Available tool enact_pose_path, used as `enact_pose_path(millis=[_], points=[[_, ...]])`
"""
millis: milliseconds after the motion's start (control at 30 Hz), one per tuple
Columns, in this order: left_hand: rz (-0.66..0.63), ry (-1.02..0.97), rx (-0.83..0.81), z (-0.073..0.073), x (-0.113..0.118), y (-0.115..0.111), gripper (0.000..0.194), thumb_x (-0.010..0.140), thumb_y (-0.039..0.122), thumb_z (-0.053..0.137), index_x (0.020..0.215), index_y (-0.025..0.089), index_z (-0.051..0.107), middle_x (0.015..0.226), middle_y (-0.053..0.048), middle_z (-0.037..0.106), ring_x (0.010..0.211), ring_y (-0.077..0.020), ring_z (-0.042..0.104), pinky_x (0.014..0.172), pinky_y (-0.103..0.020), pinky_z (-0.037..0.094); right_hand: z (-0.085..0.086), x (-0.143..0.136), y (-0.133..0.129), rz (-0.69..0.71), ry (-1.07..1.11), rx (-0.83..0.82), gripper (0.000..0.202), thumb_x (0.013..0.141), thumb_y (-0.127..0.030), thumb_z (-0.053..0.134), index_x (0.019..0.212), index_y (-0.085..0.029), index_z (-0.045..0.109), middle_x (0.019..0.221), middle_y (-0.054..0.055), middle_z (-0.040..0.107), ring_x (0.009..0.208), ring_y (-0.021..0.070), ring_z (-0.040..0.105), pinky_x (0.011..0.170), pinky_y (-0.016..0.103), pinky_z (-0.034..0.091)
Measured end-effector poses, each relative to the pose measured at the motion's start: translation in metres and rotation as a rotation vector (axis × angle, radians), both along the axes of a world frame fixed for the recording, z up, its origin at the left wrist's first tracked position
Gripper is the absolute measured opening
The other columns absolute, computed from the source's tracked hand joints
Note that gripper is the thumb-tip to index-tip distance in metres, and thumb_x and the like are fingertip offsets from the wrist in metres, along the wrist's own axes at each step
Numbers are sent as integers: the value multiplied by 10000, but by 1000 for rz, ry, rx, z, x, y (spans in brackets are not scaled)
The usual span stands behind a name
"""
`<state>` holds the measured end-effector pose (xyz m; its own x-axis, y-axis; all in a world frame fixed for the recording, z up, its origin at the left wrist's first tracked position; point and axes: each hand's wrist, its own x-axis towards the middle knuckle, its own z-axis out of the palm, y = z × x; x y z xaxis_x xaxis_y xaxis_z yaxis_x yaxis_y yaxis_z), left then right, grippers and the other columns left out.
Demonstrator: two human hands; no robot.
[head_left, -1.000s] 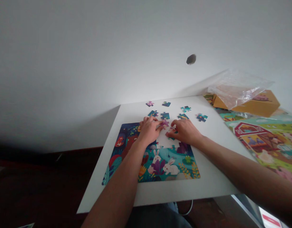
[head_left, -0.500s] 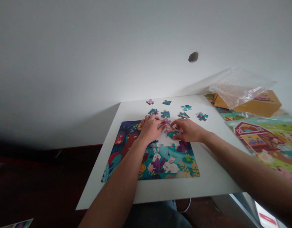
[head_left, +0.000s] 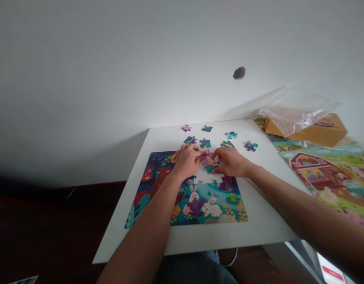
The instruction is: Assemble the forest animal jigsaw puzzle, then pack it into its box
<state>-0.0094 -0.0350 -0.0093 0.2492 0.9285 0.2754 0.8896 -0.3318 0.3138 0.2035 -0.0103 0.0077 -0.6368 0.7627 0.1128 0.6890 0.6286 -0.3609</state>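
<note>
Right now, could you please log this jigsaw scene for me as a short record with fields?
Left hand: left hand on the puzzle piece, fingertips touching it
Right hand: right hand pinching the same piece from the other side
Surface: white table
Puzzle: partly assembled jigsaw, white gap under the hands
Loose pieces: seven loose pieces beyond the hands
Right side: farm picture mat, cardboard box under a clear plastic bag

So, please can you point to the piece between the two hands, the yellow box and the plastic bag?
puzzle piece [head_left: 209, 162], head view, its pink and teal face.
yellow box [head_left: 321, 134], head view, its front wall.
plastic bag [head_left: 294, 108], head view, its crumpled middle.
</note>
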Motion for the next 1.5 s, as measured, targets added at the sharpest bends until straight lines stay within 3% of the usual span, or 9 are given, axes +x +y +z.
enact_pose_path(millis=[167,733,900,1000,1100,1233,1367,1500], points=[[14,-13,-4,0,1,0,291,845,447,672,1097,323,747,1154,-59,603,1101,-283,483,950,-433,405,4,-1,-4,22,-23,51,407,718,-499,779,969,-200,666,930,63,650,883,225,613,779,324,388],[70,-93,-62,4,7,-1,303,825,445,697,1098,324,747,1150,-63,593,1104,-279,506,975,-428,429,17,-5,-12,15,-193,157,361,843,-553,655,964,-218,716,889,94,637,897,266,599,789,367,336],[60,-106,-61,4,7,0,298,817,419,711,1095,317,747,1159,-57,602,1116,-274,516,994,-422,421,13,1,-6,84,-130,145,221,915,-393,597,927,-214,727,908,86,641,881,234,598,783,354,357],[22,-120,-53,2,6,2,276,815,373,720,1083,312,750,1170,-40,618,1118,-269,516,992,-412,422,10,4,-1,60,-51,168,194,925,-314,571,995,-236,734,1102,95,646,1002,257,583,839,380,375],[-8,-128,-60,2,3,3,269,805,349,730,1069,303,753,1177,-26,638,1114,-267,519,984,-412,419,5,6,2,70,-14,160,302,908,-371,603,1175,-256,684,1292,105,596,1128,301,539,904,435,377],[-44,-106,-54,6,-3,1,238,820,348,712,1047,296,758,1176,-12,660,1112,-261,520,978,-414,400,4,8,3,152,-8,121,395,884,-456,616,1233,-276,658,1283,90,623,1145,317,531,947,485,354],[-95,-51,-61,12,-6,-3,243,823,381,701,1053,329,758,1185,6,667,1113,-275,513,962,-430,383,8,11,2,221,-30,110,612,760,-547,719,1300,-275,620,1330,96,602,1154,351,515,941,505,342],[-102,-41,-77,14,-6,-3,243,825,382,697,1057,344,757,1193,19,665,1100,-278,517,945,-438,386,11,11,3,240,-33,109,604,755,-580,707,1265,-260,648,1271,106,639,1122,346,524,932,498,336]])
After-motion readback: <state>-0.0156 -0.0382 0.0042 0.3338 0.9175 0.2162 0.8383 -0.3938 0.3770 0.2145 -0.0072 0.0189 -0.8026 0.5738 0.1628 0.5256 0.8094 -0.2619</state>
